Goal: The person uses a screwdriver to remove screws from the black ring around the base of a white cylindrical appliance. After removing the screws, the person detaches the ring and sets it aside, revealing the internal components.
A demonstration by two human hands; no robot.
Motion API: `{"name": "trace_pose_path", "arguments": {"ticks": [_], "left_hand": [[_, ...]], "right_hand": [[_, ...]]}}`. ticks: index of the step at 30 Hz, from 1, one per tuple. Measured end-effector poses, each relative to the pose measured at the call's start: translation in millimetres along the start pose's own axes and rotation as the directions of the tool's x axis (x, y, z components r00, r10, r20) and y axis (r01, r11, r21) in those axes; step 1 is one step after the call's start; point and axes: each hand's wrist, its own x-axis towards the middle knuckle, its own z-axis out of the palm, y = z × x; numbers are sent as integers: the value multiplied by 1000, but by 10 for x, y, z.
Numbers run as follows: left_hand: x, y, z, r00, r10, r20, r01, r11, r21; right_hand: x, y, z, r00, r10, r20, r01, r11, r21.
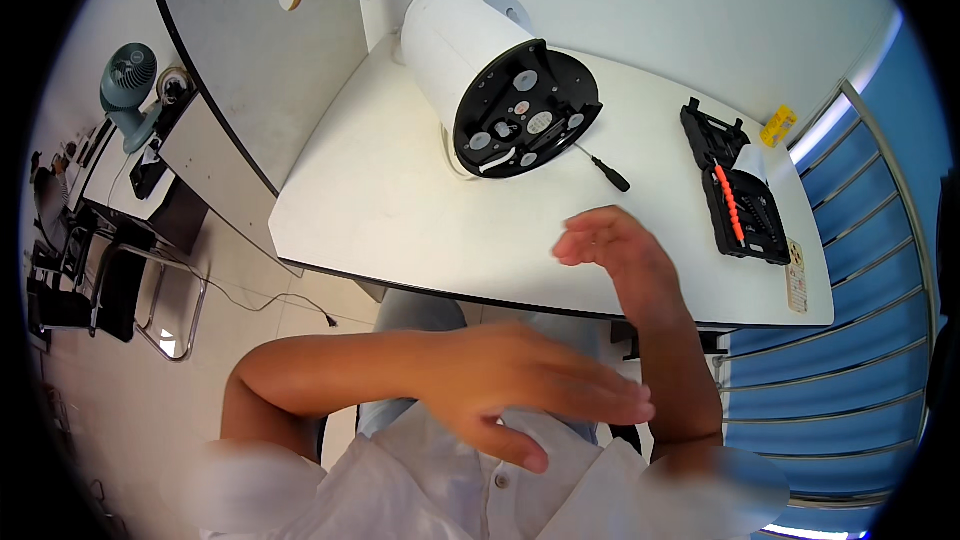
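- On the white table (400, 210), lying on its side, sits a white appliance (470, 50) with its black base plate (527, 110) turned toward the person; it looks like a kettle or humidifier, exact kind unclear.
- Right hand (615, 250) hovers above the table's near edge, fingers loosely curled and spread, holding nothing, a little short of the appliance.
- Left hand (530, 375) is across the chest near the white shirt (470, 485), fingers extended and open, empty, motion-blurred.
- Black-handled screwdriver (605, 170) lies just beside the base plate, tip toward it.
- Handling guess: rigid smooth plastic shell, likely slippery and prone to roll on its rounded side; probably moderate weight, bulky. Best steadied with a palm on the body, or gripped at the base rim.
- Base plate fittings look small, so fine work needs the driver.
- Open black tool case (740, 205) with an orange bit strip sits well apart at right; a yellow object (778, 126) lies beyond.
- Hard to tell: the appliance's far end is hidden, screw heads are too small to see, left fingertips are smeared, and the grey fan (128, 80) at far left is distorted.
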Motion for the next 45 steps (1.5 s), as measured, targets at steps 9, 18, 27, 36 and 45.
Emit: {"name": "trace_pose_path", "arguments": {"ticks": [9, 18, 27, 36, 45], "left_hand": [[-42, -515, 166, 975, -217, -41, 150, 784, -602], [-259, -643, 250, 940, -317, -124, 239, 874, -422], [-290, -737, 265, 964, -98, -245, 50, 980, -192], [-302, -537, 265, 902, -342, -265, 249, 911, -328], [-235, -241, -165, 558, -328, -763, 196, 945, -263]], "right_hand": [[-62, 517, 706, 975, 114, -193, -61, 963, 262], [-101, 1088, 566, 943, -124, -310, 81, 986, -148], [-27, 1016, 706, 897, -181, -403, 133, 980, -145], [202, 515, 710, 891, 125, -436, -127, 992, 24], [4, 386, 370, 956, -174, 237, 83, 934, 348]]}}
